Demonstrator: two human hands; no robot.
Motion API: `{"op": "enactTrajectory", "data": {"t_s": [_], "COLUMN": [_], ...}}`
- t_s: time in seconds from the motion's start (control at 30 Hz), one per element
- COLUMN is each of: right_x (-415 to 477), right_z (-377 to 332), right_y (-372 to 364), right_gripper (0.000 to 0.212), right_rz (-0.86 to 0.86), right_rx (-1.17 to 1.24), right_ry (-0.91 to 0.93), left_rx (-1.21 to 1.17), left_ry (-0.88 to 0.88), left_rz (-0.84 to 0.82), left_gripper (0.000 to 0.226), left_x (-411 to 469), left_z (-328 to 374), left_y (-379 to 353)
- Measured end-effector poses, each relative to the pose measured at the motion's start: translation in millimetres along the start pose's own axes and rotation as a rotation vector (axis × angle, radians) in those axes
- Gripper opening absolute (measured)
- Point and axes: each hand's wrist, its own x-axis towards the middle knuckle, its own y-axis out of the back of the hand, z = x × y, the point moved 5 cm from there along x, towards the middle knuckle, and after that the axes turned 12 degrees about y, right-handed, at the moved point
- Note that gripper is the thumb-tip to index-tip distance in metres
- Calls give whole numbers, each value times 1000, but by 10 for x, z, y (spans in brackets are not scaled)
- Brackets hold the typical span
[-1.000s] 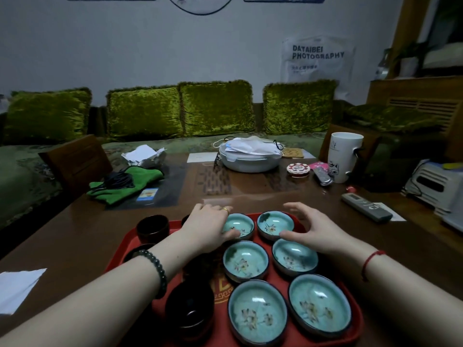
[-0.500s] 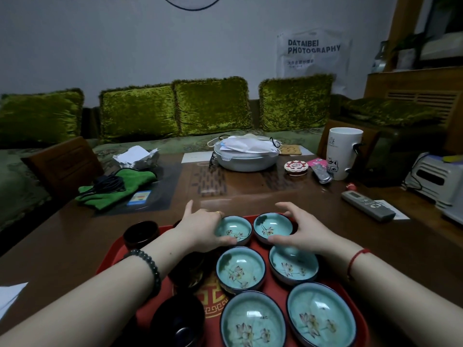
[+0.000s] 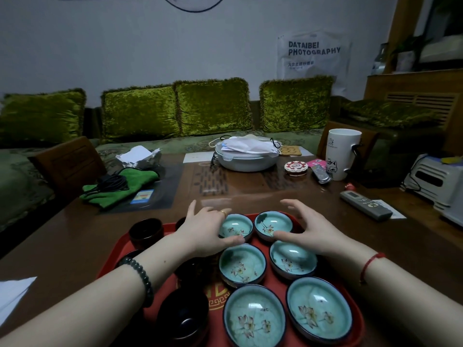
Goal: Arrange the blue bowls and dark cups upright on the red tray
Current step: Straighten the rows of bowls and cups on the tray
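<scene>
A red tray (image 3: 111,261) on the wooden table carries several blue bowls with flower prints, upright in two columns. My left hand (image 3: 205,231) cups the far-left bowl (image 3: 236,225), thumb on its near rim and fingers at its far side. My right hand (image 3: 310,231) cups the far-right bowl (image 3: 271,222) the same way. Both bowls rest on the tray. Dark cups stand along the tray's left side: one at the far corner (image 3: 146,231), one near me (image 3: 184,315), and others partly hidden under my left forearm.
A remote (image 3: 364,205), a white mug (image 3: 342,154) and a white appliance (image 3: 438,181) sit to the right. A grey lidded dish (image 3: 246,157) stands beyond the tray. At the left lie a green cloth (image 3: 120,190) and a paper sheet (image 3: 12,294).
Both hands came down from hovering over the far pair of bowls and closed around them. The view shifted slightly; the bowls stayed in place.
</scene>
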Motion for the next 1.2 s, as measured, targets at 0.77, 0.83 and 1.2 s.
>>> {"op": "enactTrajectory", "data": {"t_s": [0.77,0.83,1.2], "right_x": [-555,-550,-542], "right_z": [-222,-220,-216], "right_y": [-99,-99,-106], "right_gripper": [79,79,79], "right_rz": [-81,-80,-83], "right_rx": [-45,-40,-26], "right_ry": [-41,-47,-54], "left_rx": [-1,-1,-3], "left_ry": [-36,-33,-12], "left_rz": [-79,-74,-68], "left_gripper": [75,74,72], "left_x": [-566,-558,-536], "left_z": [12,1,3], "left_y": [-67,-66,-43]}}
